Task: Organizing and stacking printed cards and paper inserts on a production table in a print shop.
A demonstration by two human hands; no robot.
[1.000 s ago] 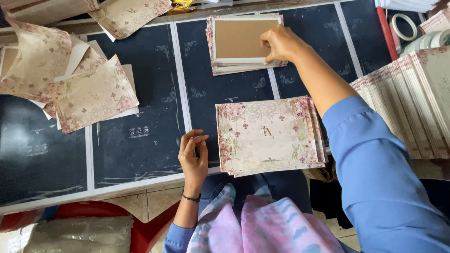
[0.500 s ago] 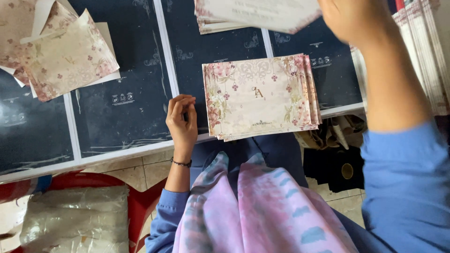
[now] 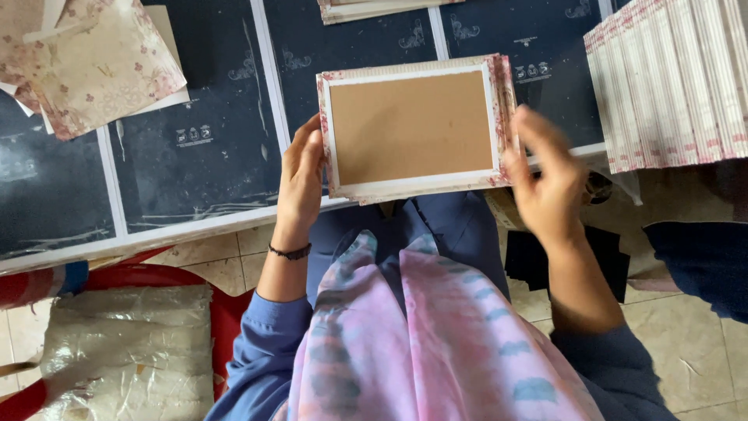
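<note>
At the table edge, left hand rests flat on the left side of the card stack, fingers loosely spread, gripping nothing. Right hand is blurry just off the stack's right edge, fingers open. Top card shows its brown back. Floral sheets lie far left, striped stack right.

You wore a blue long-sleeved top, cuffs pushed up your forearms, a thin dark bracelet at your left wrist, and a pink-and-lilac tie-dyed scarf with blue patches.
</note>
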